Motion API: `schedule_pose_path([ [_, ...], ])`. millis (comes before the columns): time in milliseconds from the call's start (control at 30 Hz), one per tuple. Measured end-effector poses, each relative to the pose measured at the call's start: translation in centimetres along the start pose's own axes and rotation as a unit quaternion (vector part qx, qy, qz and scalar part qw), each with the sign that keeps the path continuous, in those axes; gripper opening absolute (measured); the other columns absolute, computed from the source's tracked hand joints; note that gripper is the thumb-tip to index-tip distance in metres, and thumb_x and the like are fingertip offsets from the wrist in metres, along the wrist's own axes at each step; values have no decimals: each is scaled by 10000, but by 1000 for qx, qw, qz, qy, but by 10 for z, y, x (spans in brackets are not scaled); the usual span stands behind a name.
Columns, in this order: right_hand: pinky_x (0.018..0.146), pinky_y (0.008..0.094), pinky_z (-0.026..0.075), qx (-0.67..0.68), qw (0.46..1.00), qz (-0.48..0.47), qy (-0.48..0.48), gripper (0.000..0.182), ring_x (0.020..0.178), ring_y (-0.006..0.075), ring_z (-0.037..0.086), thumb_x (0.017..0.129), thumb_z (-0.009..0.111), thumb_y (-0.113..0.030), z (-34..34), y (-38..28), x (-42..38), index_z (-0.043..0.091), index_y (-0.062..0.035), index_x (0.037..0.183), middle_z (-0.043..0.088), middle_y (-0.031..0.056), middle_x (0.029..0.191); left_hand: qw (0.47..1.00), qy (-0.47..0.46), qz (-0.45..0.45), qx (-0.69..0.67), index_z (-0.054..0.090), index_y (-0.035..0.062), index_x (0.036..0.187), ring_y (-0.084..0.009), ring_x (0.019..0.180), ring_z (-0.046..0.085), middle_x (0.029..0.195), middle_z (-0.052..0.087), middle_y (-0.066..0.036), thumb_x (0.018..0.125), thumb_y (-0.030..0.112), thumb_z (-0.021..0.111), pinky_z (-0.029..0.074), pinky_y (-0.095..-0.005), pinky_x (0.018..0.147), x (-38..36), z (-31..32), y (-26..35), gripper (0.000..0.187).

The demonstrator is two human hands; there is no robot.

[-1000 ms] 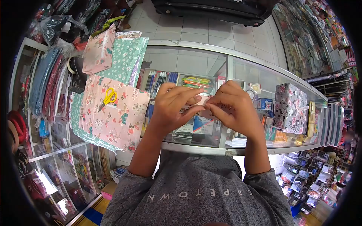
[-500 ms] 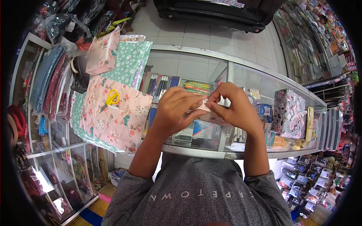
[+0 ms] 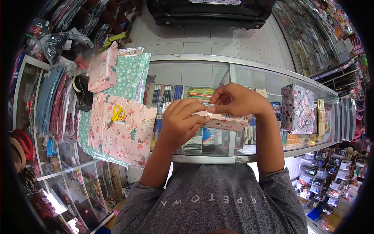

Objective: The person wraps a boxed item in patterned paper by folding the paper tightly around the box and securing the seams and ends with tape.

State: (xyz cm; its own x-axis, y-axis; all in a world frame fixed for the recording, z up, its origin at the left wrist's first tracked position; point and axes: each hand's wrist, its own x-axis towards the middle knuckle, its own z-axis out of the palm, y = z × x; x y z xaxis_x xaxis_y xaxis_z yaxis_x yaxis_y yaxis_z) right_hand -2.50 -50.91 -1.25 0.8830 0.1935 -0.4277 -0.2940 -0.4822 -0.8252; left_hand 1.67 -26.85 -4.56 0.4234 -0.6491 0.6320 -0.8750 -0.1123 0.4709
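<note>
A small box in pink floral paper (image 3: 228,121) lies on the glass counter between my hands. My left hand (image 3: 182,119) is bent around its left end, thumb and fingertips pressed to the paper. From above, my right hand (image 3: 237,102) pinches at the same end, its fingertips close to those of my left hand. The fold between the fingertips is too small to make out. Left of my hands, yellow scissors (image 3: 117,114) rest on a flat sheet of pink floral paper (image 3: 132,134).
A pink floral box (image 3: 103,70) stands on green floral paper (image 3: 128,70) at the back left. On the right are a grey floral box (image 3: 298,109) and a gold case (image 3: 321,117). A tape dispenser (image 3: 82,91) stands left. Beyond the counter (image 3: 187,57) is a black sofa (image 3: 210,13).
The view has shifted slightly. My right hand has lifted and opened up from the box's end, and more of the pink box shows below it.
</note>
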Motion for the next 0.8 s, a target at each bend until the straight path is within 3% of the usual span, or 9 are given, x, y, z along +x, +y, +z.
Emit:
schedule_pose_path([
  [133,770,304,571,-10,998,43,-34,487,847,165,736,853,911,-320,-5,-24,-1,737,48,1122,781,117,918,1000,10,-9,-5,767,107,797,-273,1022,713,1004,742,-32,701,97,903,568,-397,826,-1,2,1,167],
  [200,789,332,579,-150,987,34,-37,494,862,211,756,816,928,-337,-7,-38,2,760,19,1114,789,138,917,1000,7,-8,-1,767,104,795,-281,1034,709,1015,738,-41,691,86,909,573,-400,825,-2,1,1,177],
  [233,789,332,579,-149,988,34,-35,494,862,211,756,816,928,-337,-8,-42,5,760,19,1114,789,138,917,1000,7,-10,5,767,100,794,-288,1046,705,1025,734,-49,681,76,915,579,-403,823,-1,1,1,187],
  [300,788,376,585,-281,958,20,-50,482,872,282,768,783,934,-358,-8,-51,13,787,-27,1100,794,145,929,1000,8,-10,2,766,99,787,-291,1053,702,1018,731,-53,677,70,917,579,-405,828,-2,1,2,189],
  [333,794,426,581,-317,943,56,-85,431,885,339,763,767,931,-348,-6,-55,23,811,-54,1059,797,131,920,1000,10,-12,1,765,98,780,-294,1061,699,1011,727,-57,674,63,920,578,-407,832,-2,1,2,191],
  [467,790,446,584,-398,902,81,-146,352,881,360,763,761,922,-298,3,-72,41,817,-47,985,793,141,936,999,17,-24,-17,724,66,770,-314,1068,697,1020,722,-82,662,52,933,577,-417,846,-4,2,3,236],
  [533,788,445,588,-432,891,67,-124,357,888,357,767,756,923,-293,8,-84,33,812,-46,988,794,141,938,997,29,-62,-30,676,44,805,-345,1073,692,1056,711,-113,653,46,944,573,-433,864,-1,1,5,308],
  [633,794,438,599,-470,874,64,-101,371,921,344,774,742,925,-282,15,-92,29,801,-46,1001,796,142,960,997,40,-53,-31,664,64,887,-349,1096,691,1119,705,-112,720,119,917,570,-444,875,-2,1,4,309],
  [800,822,434,596,-472,876,74,-70,372,953,330,771,756,910,-275,15,-92,24,806,-71,1049,794,141,1006,999,15,-42,-11,682,70,992,-343,1130,682,1183,694,-110,713,125,910,560,-452,906,-2,1,3,364],
])
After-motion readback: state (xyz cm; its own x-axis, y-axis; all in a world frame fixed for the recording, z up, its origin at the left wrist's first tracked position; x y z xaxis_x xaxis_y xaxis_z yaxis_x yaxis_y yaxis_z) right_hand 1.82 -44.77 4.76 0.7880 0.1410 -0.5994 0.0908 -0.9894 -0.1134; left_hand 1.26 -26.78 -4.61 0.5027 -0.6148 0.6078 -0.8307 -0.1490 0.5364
